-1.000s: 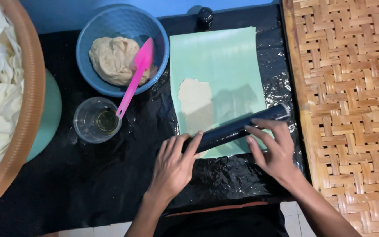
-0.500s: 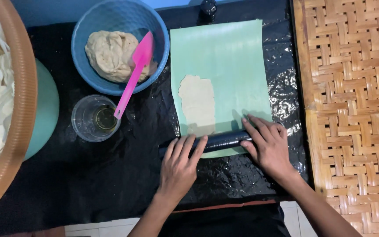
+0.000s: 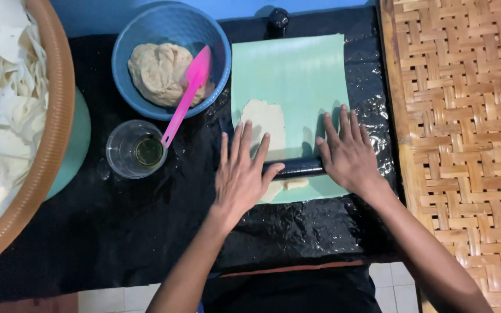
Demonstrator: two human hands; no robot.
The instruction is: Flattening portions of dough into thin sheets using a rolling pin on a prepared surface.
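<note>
A dark rolling pin lies across the near part of a pale green sheet on black plastic. My left hand rests flat on the pin's left end, fingers spread. My right hand presses flat on its right end. A thin flattened strip of beige dough lies on the sheet beyond the pin, and a bit of it shows on the near side of the pin.
A blue bowl holds a dough lump and a pink spatula. A clear glass with oil stands below it. A large basket of white wafers is at left. A woven mat lies at right.
Both hands have pushed the rolling pin away from me, up the green sheet. The fingers went from curled over the pin to flat and spread. The dough looks longer.
</note>
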